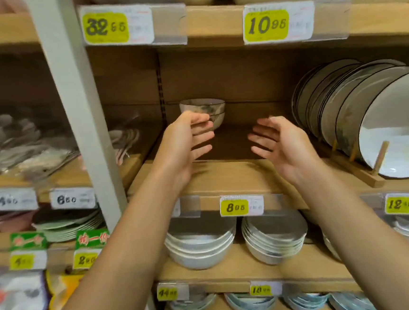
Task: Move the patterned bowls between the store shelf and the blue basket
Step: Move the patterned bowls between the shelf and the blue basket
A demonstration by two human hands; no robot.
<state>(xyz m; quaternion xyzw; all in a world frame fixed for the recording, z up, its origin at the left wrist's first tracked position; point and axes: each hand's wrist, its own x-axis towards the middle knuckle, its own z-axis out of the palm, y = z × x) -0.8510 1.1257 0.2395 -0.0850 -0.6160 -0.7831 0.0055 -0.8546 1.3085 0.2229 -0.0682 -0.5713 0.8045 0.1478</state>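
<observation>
**Now the left hand (185, 141) and the right hand (286, 145) are open before the patterned bowls (206, 107)**

Yellow price labels are fixed on the shelf edges. On the upper edge one label (105, 27) shows a big "32" and another (266, 25) shows "10 95". On the front edge of the middle shelf (225, 175), below the hands, a label (234, 207) says "8 95". Further right a label (399, 205) starts with "12"; its small digits are too blurred to read. At the left a white label (66, 199) says "6 50". The green signs (92, 238) carry red characters which I cannot read.

The middle shelf has much bare wood. Its left limit is the grey upright post (74, 92). Its right part is filled by plates (368, 115) which stand on edge in a wooden rack (363, 173). Between post and plates the space is wide, and both forearms pass over the front edge into it.

The patterned bowls are two, one stacked in the other, at the back of this shelf, on its left side. The left hand is in front of them and its fingers (199, 140) cover part of the lower bowl; whether they touch it, I cannot tell. The right hand is well apart from the bowls, to their right, with the palm turned toward the left hand. On both hands the fingers are loosely curved, released, and they grasp nothing.
</observation>
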